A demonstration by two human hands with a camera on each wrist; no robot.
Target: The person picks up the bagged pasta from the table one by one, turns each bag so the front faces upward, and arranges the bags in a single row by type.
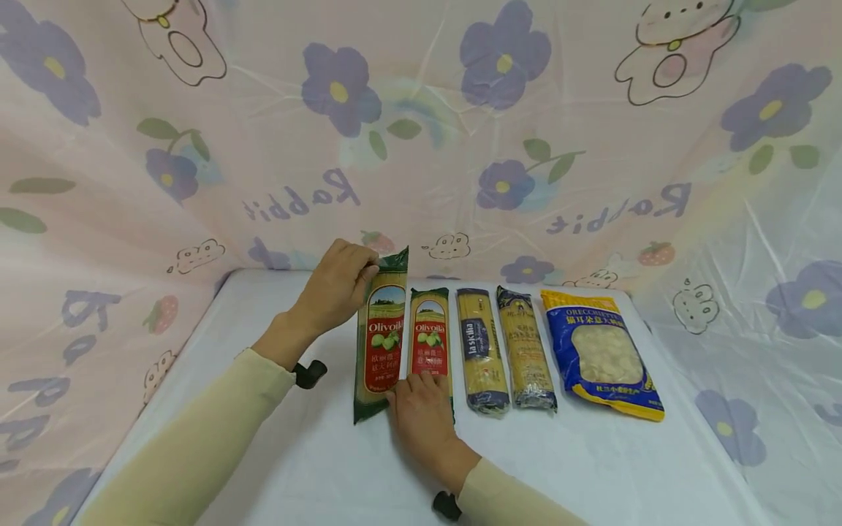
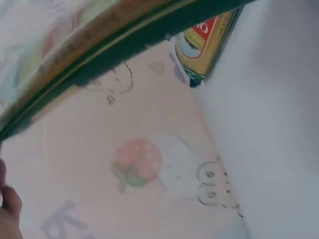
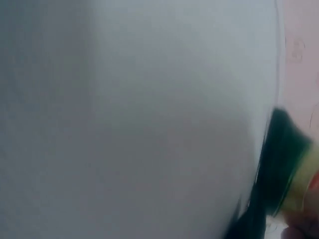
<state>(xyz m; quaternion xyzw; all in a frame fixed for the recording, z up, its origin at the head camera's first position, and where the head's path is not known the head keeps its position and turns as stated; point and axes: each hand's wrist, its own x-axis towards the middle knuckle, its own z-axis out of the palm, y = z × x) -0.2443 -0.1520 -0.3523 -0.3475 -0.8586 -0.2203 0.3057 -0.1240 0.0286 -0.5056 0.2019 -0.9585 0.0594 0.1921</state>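
My left hand [image 1: 338, 285] grips the green top end of a red-labelled Olivoilà spaghetti packet [image 1: 384, 340], the leftmost in a row. That packet stands tilted, its top raised off the table; its green edge crosses the left wrist view. At its lower right edge, my right hand [image 1: 424, 416] pinches it with the thumb side. The same hand overlaps the bottom of a second, similar Olivoilà packet [image 1: 430, 329], hiding part of it. In the right wrist view a green packet end [image 3: 281, 159] shows beside blurred fingertips [image 3: 296, 229].
Right of these lie a blue-labelled La Sicilia spaghetti packet [image 1: 482, 351], another long pasta packet [image 1: 526, 351], and a blue and yellow orecchiette bag [image 1: 601, 354]. They rest on a white-covered table [image 1: 296, 453]. A printed fabric curtain [image 1: 421, 146] rises behind and at both sides.
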